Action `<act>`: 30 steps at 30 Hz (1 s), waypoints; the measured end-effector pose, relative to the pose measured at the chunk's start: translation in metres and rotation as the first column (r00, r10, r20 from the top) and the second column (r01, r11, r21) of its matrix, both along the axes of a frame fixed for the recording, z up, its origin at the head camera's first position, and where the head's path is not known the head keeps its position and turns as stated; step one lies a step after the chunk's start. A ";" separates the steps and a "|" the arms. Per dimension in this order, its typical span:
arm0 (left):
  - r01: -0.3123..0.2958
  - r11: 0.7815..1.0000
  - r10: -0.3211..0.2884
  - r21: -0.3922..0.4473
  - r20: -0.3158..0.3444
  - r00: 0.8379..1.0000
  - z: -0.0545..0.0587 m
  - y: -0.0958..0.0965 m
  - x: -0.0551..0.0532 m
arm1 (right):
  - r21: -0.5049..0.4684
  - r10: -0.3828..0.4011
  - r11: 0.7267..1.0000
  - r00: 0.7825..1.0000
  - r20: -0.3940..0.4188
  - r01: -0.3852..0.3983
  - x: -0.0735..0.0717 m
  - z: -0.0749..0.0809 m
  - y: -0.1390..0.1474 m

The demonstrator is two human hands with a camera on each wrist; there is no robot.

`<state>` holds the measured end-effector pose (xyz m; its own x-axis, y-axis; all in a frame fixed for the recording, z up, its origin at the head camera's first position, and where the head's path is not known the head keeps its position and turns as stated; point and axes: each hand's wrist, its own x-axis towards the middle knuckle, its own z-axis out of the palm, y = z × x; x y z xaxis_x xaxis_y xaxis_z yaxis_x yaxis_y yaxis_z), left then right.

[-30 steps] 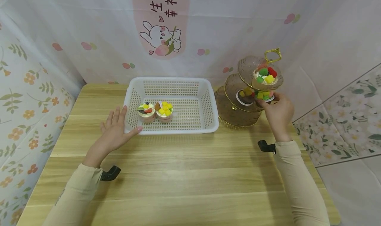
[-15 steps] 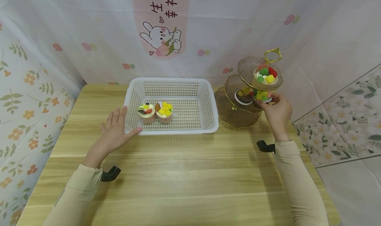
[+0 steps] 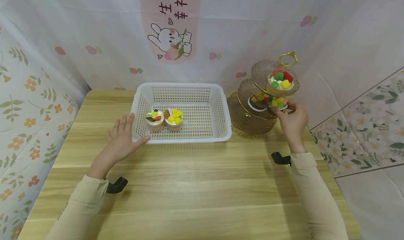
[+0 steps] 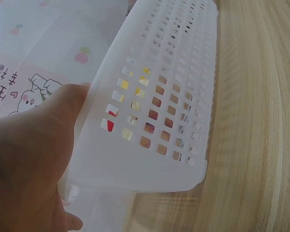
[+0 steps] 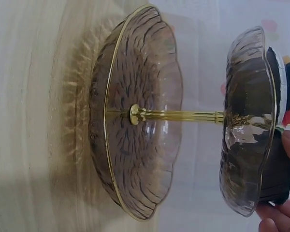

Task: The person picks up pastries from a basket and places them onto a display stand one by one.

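My right hand (image 3: 294,121) pinches a dessert cup (image 3: 277,103) with green, yellow and pink fruit pieces on top. Its dark cup wall (image 5: 275,176) sits in the middle tier of a clear brown stand with gold rims (image 3: 252,122). Beside it on that tier is a second dessert cup (image 3: 257,102) in a dark wrapper. The top tier bears another one with cream and fruit (image 3: 280,81). My left hand (image 3: 119,140) rests on the left end of a white basket (image 3: 202,140), fingers spread, its thumb at the front rim.
Two fruit-topped dessert cups, one with red and dark pieces (image 3: 155,120) and one with yellow cubes (image 3: 174,119), stand in the basket's left half. The stand's bottom tier (image 5: 135,116) rests on the wooden table (image 3: 195,191). A printed curtain (image 3: 227,33) hangs behind.
My right hand has shifted slightly left with the dessert cup, which now sits closer to the dark-wrapped one beside it. The left hand has stayed at the basket.
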<state>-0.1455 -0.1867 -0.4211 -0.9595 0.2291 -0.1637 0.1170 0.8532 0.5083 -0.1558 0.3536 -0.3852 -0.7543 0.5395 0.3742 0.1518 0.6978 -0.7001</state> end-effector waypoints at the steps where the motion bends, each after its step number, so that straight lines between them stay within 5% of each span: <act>1: 0.000 1.000 0.000 0.000 0.000 1.000 0.000 0.000 0.000 | -0.007 0.005 1.000 1.000 -0.007 -0.005 0.001 -0.001 0.000; 22: 0.000 1.000 0.000 0.000 -0.009 1.000 0.001 0.001 0.002 | -0.013 -0.010 1.000 0.998 -0.056 0.009 0.004 -0.008 0.004; 30: -0.002 1.000 0.002 0.002 -0.005 1.000 0.001 0.000 0.001 | -0.057 -0.014 0.998 0.990 -0.138 0.006 0.015 0.000 0.000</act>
<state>-0.1446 -0.1864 -0.4205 -0.9608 0.2274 -0.1587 0.1175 0.8522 0.5099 -0.1404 0.3537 -0.3849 -0.6918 0.5700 0.4432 0.0576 0.6554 -0.7531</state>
